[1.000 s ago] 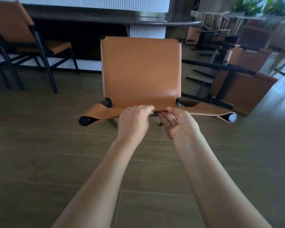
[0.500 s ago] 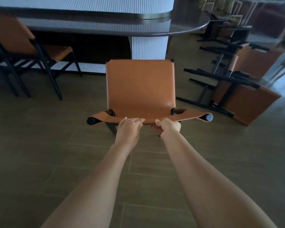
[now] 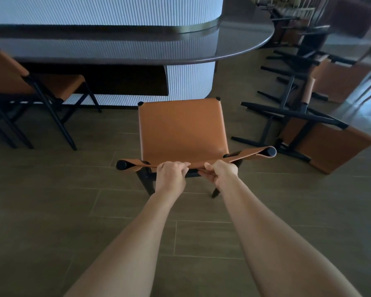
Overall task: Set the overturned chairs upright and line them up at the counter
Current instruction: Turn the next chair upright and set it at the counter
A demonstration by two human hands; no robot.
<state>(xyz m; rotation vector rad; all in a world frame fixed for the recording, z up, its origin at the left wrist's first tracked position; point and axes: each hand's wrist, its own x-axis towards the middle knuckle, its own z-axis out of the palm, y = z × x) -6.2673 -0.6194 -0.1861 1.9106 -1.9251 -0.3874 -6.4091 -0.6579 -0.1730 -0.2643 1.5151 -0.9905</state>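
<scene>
An upright chair [image 3: 181, 129] with a tan leather seat and black frame stands on the tiled floor [image 3: 51, 211] at centre, its seat facing the worktop [image 3: 234, 48]. The chair's top rail, wrapped in tan leather, runs left to right along the near edge of the seat, with a black end cap showing at each end.

The left hand [image 3: 170, 175] grips the top rail just left of its middle, fingers curled over the leather from above. The right hand [image 3: 220, 171] grips the same rail just right of its middle, fingers wrapped under and around the edge. The two hands are close together but not touching. Both forearms extend from the near edge of the view toward the chair.

The far edge of the seat is near the white ribbed base of the worktop, below the rounded right end of the dark top surface. Whether the chair touches the base cannot be told.

A second upright chair [image 3: 30, 82] of the same kind stands at the worktop to the far left, well apart from the held chair.

To the right, two overturned chairs lie on the floor with black legs pointing left: a nearer one [image 3: 326, 144] just beside the held chair, and a farther one [image 3: 338, 80] behind it.
</scene>
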